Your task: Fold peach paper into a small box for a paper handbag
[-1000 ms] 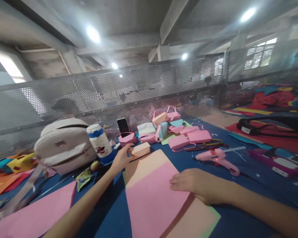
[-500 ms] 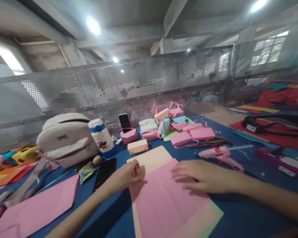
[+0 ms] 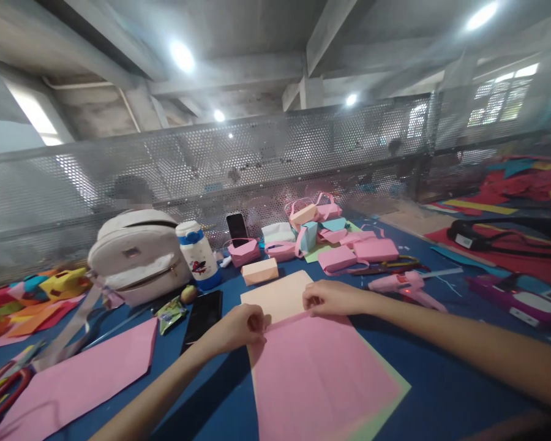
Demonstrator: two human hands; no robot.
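A pink sheet of paper (image 3: 321, 373) lies before me on a cream sheet (image 3: 280, 295), with a pale green edge (image 3: 380, 422) showing at the lower right. My left hand (image 3: 242, 327) is closed at the pink sheet's far left corner, thumb and fingers pinching it. At the far right corner, my right hand (image 3: 333, 298) grips the same edge with curled fingers. Between them the far edge looks slightly turned up. Beyond the paper sits a small cream folded paper box (image 3: 260, 272).
A white backpack (image 3: 138, 257), a bottle (image 3: 198, 254) and a dark phone (image 3: 202, 318) stand or lie leftward. Pink paper sheets (image 3: 82, 380) and scissors (image 3: 9, 392) are at the near left. Several small paper bags (image 3: 375, 250) and a pink glue gun (image 3: 408, 286) lie to the right.
My right hand has moved from lying over the pink sheet's right side to its far edge and closed there. The sheet has straightened. My left hand stays near the left corner.
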